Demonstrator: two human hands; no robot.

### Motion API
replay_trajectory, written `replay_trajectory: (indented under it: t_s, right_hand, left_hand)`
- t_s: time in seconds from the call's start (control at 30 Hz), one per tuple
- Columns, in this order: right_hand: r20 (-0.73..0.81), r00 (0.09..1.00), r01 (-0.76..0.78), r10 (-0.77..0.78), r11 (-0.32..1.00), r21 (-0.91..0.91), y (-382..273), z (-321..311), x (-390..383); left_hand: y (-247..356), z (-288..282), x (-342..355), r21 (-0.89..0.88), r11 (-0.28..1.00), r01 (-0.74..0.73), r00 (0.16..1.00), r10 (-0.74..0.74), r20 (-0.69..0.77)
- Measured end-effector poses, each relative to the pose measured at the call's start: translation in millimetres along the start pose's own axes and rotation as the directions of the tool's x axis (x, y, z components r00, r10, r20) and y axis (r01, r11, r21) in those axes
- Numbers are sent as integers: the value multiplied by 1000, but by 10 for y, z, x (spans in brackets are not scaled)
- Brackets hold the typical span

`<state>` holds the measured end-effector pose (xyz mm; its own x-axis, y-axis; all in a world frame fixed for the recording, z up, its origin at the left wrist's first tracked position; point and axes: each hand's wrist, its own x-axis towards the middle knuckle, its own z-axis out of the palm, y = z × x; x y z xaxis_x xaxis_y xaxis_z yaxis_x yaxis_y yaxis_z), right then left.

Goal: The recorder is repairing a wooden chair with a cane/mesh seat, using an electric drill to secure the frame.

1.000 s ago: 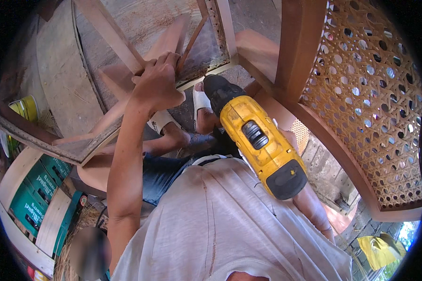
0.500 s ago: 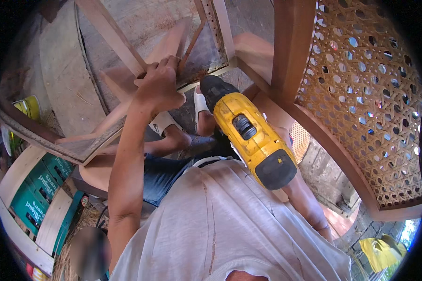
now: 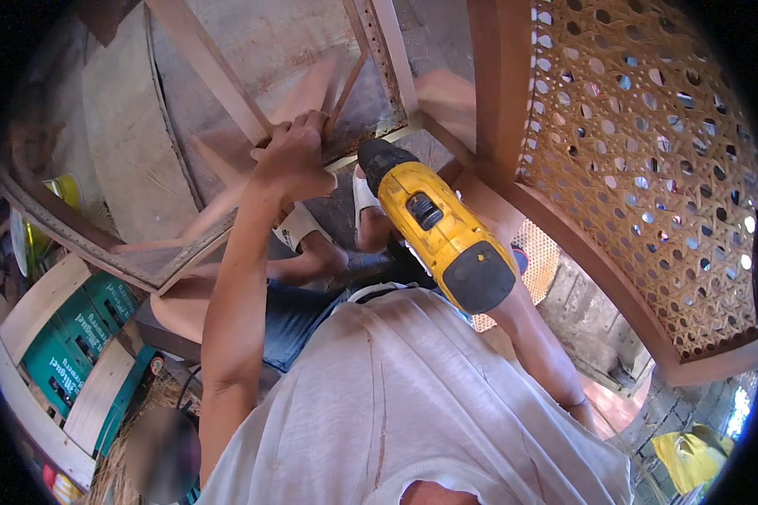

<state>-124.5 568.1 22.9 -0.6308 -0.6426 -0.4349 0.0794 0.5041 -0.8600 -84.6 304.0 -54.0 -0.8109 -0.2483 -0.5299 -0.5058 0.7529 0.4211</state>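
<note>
Holding a yellow-and-black plastic power drill [image 3: 442, 227], the right hand is hidden beneath it; the left hand [image 3: 293, 164] grips an angular brown wooden frame [image 3: 190, 257]

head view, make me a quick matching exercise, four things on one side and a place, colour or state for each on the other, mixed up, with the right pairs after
Things
1. power drill
2. woven cane panel
3. left hand
4. crate behind pale slats

Place, colour or state
A. fingers on the wooden frame
B. teal green
C. yellow and black
D. on the right side, full of holes

Right pairs
1-C
2-D
3-A
4-B
</note>
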Motion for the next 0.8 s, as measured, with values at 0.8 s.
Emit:
replay_trajectory:
  t_s: [0.8]
  right_hand:
    - [-24,998,66,-66,998,13,68,-188,-486]
  left_hand:
    - [-168,32,78,-36,988,-150,988,149,-32]
